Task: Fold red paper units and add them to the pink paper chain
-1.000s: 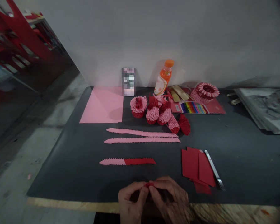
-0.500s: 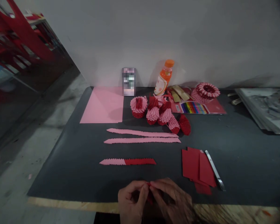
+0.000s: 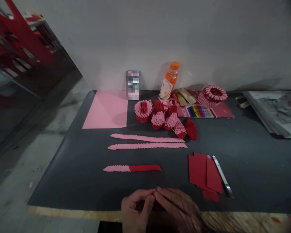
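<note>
At the front edge of the dark table, my left hand [image 3: 137, 207] and my right hand [image 3: 176, 205] meet, thumbs and fingertips pinched on a small piece of red paper [image 3: 153, 192]. Most of that piece is hidden by my fingers. Beyond my hands lies a strip of interlocked folded paper [image 3: 133, 168], pink on the left and red on the right. Two longer pink folded strips [image 3: 146, 146] lie farther back. To the right of my hands are several red paper rectangles [image 3: 199, 170], with a silver utility knife [image 3: 222, 176] along their right side.
Pink sheets [image 3: 105, 110] lie at the back left, beside a phone [image 3: 133, 85] leaning on the wall. Folded-paper pieces [image 3: 158, 117], an orange drink bottle [image 3: 169, 81], a red packet [image 3: 221, 111] and a round paper ring [image 3: 212, 96] stand behind. A stack of papers [image 3: 276, 113] lies far right.
My right fingers have drawn closer together and flattened over the red paper, hiding more of it. The things on the table lie as before; the view has shifted slightly.
</note>
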`<state>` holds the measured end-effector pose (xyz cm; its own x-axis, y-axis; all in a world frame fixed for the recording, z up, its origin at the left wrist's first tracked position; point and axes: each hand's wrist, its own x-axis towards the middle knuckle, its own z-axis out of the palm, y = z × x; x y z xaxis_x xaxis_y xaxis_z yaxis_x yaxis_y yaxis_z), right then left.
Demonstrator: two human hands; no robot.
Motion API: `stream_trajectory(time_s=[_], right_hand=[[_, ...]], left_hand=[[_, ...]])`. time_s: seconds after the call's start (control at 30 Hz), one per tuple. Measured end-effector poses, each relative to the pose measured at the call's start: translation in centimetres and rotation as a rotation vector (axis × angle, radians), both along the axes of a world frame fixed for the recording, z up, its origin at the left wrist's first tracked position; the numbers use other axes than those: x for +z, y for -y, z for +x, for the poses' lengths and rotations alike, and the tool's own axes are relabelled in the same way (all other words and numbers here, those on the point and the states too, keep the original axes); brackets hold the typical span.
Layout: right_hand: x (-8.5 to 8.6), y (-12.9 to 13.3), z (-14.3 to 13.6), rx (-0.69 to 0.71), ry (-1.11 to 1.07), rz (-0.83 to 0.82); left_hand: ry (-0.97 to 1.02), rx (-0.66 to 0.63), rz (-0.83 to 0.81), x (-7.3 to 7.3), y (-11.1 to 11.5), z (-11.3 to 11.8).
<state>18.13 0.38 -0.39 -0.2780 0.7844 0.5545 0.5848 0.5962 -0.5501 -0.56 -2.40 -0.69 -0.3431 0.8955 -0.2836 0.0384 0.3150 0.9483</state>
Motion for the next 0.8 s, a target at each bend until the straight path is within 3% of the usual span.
stream_trajectory(time_s=[0.23,0.37,0.6,0.7,0.8], right_hand=[[0.2,-0.8,-0.6,0.037,-0.084,0.01],[0.4,-0.4,-1.4,-0.041,-0.279,-0.138],[-0.4,0.6,-3.1,-0.131,-0.33,-0.233],[-0.1,0.2,-2.9,-0.168,-0.292,-0.226],[0.5,-0.4,-2.4,-0.118,-0.242,-0.192]], left_hand=[[0.026,0.037,-0.015,0.4,-0.2,0.3],[0.021,0.092,0.022,0.1,-0.1,0.5],[0.009,0.096,0.384,-1.9,-0.6,0.8],[-0.004,0.114,0.455,-2.6,-1.0,1.0],[-0.05,0.15,0.502,-2.7,-1.1,1.2]])
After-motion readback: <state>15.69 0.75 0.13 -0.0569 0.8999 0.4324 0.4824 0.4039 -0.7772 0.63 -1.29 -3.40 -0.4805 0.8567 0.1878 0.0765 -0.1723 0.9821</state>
